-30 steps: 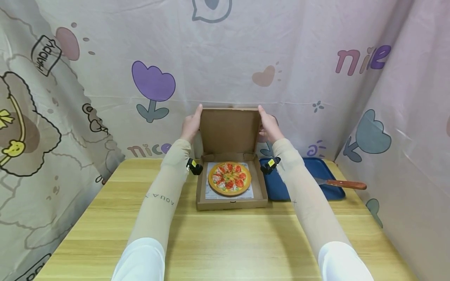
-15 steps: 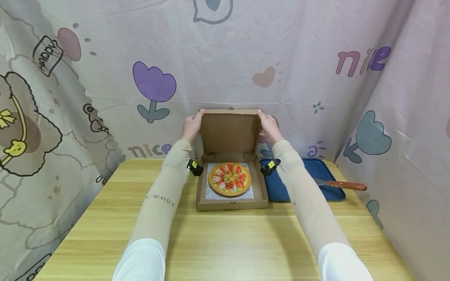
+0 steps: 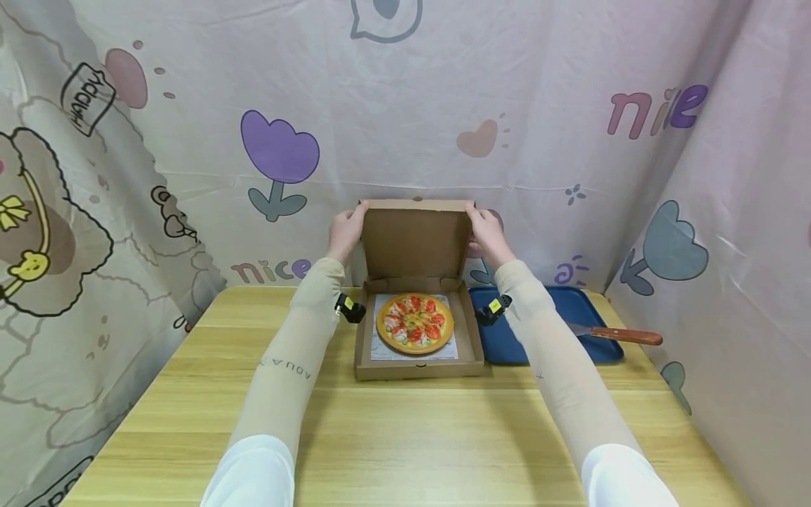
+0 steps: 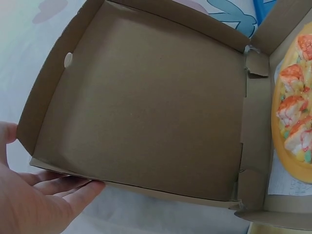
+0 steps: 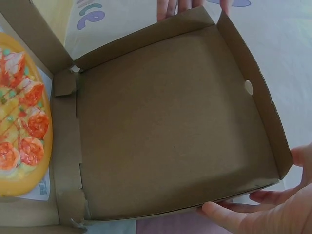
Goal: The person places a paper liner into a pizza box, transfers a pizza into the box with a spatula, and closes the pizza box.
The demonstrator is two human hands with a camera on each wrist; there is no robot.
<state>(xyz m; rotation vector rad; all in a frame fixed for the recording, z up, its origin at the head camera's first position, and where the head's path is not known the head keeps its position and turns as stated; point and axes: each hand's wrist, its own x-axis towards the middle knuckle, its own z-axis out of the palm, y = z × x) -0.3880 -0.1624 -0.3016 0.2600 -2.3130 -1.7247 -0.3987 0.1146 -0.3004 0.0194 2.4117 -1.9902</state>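
Note:
A cardboard pizza box [image 3: 418,370] stands open on the wooden table, with a round toy-like pizza [image 3: 415,324] on printed paper inside. Its lid [image 3: 415,243] is raised at the back and leans slightly toward me. My left hand [image 3: 345,231] holds the lid's upper left corner, thumb at the top edge, fingers along the side wall. At the opposite corner, my right hand [image 3: 489,236] grips in the same way. Both wrist views show the lid's bare inner face [image 4: 146,107] and the hinge strip [image 5: 67,141] beside the pizza.
Right of the box lies a blue tray [image 3: 576,299], partly covered by my right forearm. Across it rests a server with a wooden handle [image 3: 627,334], which sticks out past the tray's right edge. A printed curtain [image 3: 393,113] hangs close behind the lid.
The lid's top edge has come down a little and tilted toward me, both hands moving with it. The box base, pizza, tray and server have stayed in place.

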